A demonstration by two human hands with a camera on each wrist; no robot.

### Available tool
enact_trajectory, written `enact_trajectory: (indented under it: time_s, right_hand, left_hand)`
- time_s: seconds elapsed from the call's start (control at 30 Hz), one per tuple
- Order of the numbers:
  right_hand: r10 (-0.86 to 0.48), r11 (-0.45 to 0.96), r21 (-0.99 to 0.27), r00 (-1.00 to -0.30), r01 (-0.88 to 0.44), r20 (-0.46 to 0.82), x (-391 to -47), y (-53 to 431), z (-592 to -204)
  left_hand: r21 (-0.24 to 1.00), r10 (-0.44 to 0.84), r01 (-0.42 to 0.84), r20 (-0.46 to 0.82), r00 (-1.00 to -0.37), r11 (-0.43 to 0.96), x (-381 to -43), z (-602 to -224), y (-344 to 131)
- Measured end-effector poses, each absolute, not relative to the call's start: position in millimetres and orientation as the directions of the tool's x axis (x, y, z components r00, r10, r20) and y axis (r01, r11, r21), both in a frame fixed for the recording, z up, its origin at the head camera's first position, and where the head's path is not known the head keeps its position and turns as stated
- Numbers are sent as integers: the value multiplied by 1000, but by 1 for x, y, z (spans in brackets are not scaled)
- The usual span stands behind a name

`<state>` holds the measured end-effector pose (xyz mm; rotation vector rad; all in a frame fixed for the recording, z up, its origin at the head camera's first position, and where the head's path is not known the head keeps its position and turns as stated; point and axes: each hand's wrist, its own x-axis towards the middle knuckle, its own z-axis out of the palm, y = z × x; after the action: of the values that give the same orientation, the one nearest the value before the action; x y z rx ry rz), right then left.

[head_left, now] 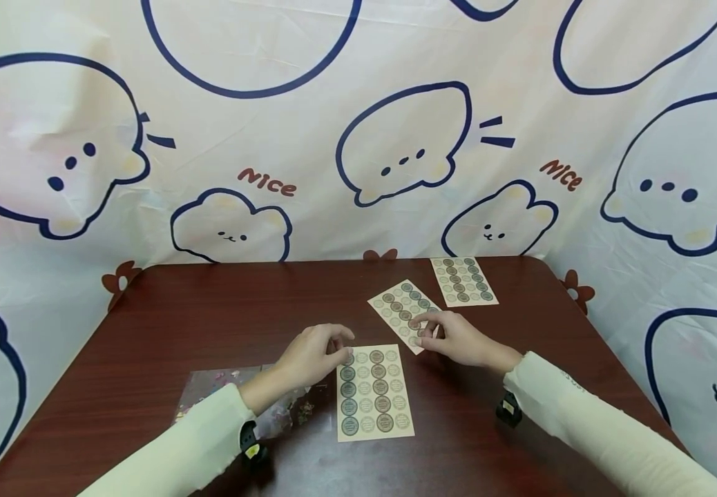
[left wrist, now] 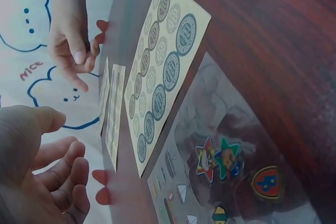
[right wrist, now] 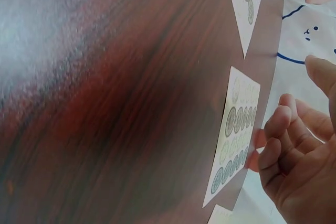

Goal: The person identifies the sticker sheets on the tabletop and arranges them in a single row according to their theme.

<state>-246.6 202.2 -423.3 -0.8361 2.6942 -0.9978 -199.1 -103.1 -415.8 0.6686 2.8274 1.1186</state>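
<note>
A cream sheet of round stickers (head_left: 374, 393) in brown, grey-green and pale rows lies nearest on the table. My left hand (head_left: 313, 353) hovers at its upper left corner, fingers loosely bent and holding nothing. My right hand (head_left: 458, 338) is over a second, tilted sticker sheet (head_left: 403, 308), covering its lower right part. In the right wrist view that hand (right wrist: 302, 156) has relaxed fingers with nothing between them. Whether its fingertips touch the sheet, I cannot tell. A third sticker sheet (head_left: 464, 283) lies at the table's back edge.
Clear plastic packaging (head_left: 206, 383) with colourful stickers lies partly under my left forearm; star shapes and a red shield sticker (left wrist: 266, 183) show in the left wrist view. The dark red-brown table (head_left: 259, 297) meets a patterned cloth (head_left: 315, 138) at the back and sides.
</note>
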Motion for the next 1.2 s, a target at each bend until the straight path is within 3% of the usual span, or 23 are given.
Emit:
enact_trajectory:
  time_s: [1.2]
  right_hand:
    - [-445,663,-664,-895,-345,21,-279,218,-430]
  left_hand:
    - [670,327,317,116,-938,671,-244,-423,-88]
